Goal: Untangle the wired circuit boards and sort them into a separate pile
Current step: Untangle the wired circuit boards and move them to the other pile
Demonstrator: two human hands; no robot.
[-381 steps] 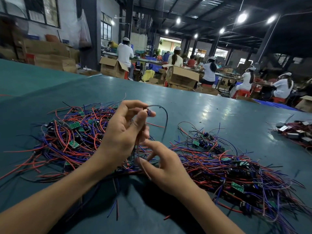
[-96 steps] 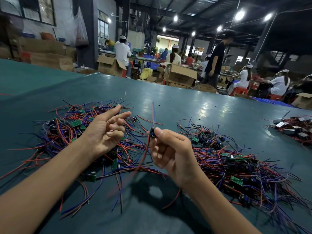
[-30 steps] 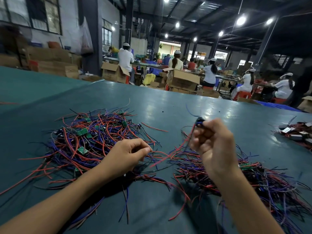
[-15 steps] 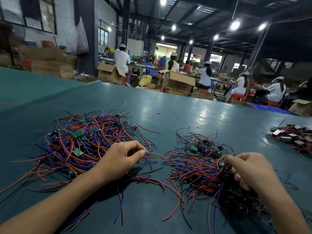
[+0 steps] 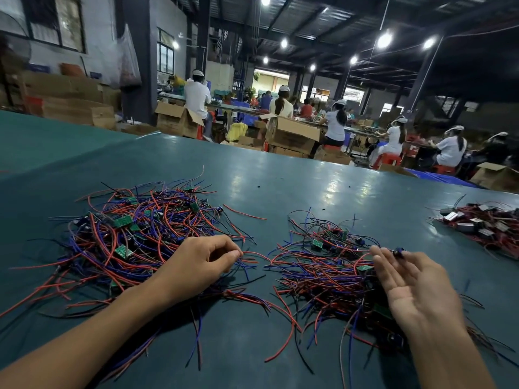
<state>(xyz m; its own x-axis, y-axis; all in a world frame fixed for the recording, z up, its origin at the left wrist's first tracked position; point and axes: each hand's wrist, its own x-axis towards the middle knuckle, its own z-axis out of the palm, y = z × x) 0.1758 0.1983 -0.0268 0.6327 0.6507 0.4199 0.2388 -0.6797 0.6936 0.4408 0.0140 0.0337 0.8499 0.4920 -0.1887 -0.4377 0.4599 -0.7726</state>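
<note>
Left hand (image 5: pixel 202 265) pinches a red wire (image 5: pixel 248 252) from the tangled heap (image 5: pixel 134 234) of red-and-blue-wired green circuit boards at nine o'clock, right hand (image 5: pixel 415 287) hovers released, palm up, over the sorted pile (image 5: pixel 323 273) at three, with much left to sort.

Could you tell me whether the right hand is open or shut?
Open: the right hand is palm up, fingers straight and spread.

Round ceiling lamps (image 5: pixel 384 40) burn white under a dark roof, with daylight at a far doorway (image 5: pixel 271 80). Their glare lies in pale patches on the green table (image 5: pixel 337 186) near its far edge. Soft shadows sit under the left forearm (image 5: pixel 84 341) and the wires (image 5: pixel 134 242). Walls bow toward the sides, and distant workers (image 5: pixel 337 127) look soft.
</note>
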